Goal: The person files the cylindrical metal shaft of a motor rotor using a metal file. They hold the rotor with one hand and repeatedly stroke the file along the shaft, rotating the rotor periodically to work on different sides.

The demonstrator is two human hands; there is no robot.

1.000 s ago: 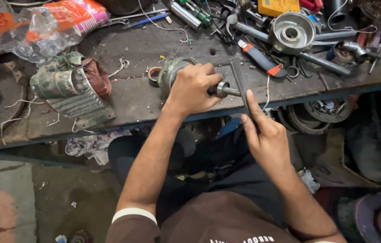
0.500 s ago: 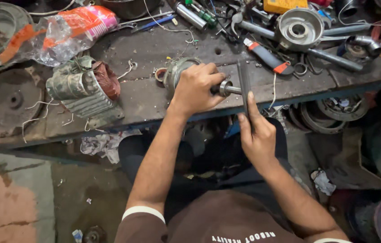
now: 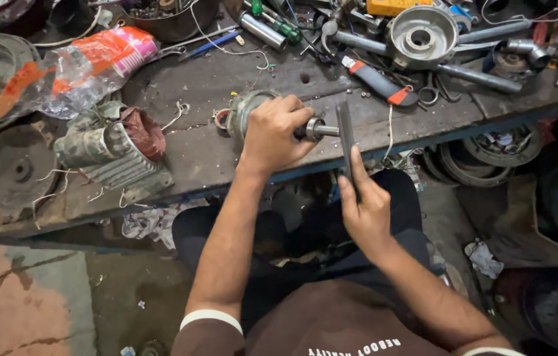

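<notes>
My left hand [image 3: 273, 135] grips a small motor rotor [image 3: 242, 112] lying on the dark wooden workbench [image 3: 213, 86], its steel shaft [image 3: 322, 129] sticking out to the right past my fingers. My right hand [image 3: 362, 206] holds a flat dark metal file [image 3: 346, 135] upright, its blade resting across the shaft end near the bench's front edge. My knees sit below the bench.
A finned motor housing with copper windings [image 3: 111, 148] lies left of the rotor. A plastic bag [image 3: 88, 66], round metal covers [image 3: 424, 33], screwdrivers [image 3: 378, 78], pipes and loose wires crowd the bench's back. Round plates [image 3: 8, 168] lie at far left; rings [image 3: 490, 155] hang under the bench.
The view has shifted slightly; my right hand with the file has slid a little along the shaft. My left hand keeps its grip on the rotor.
</notes>
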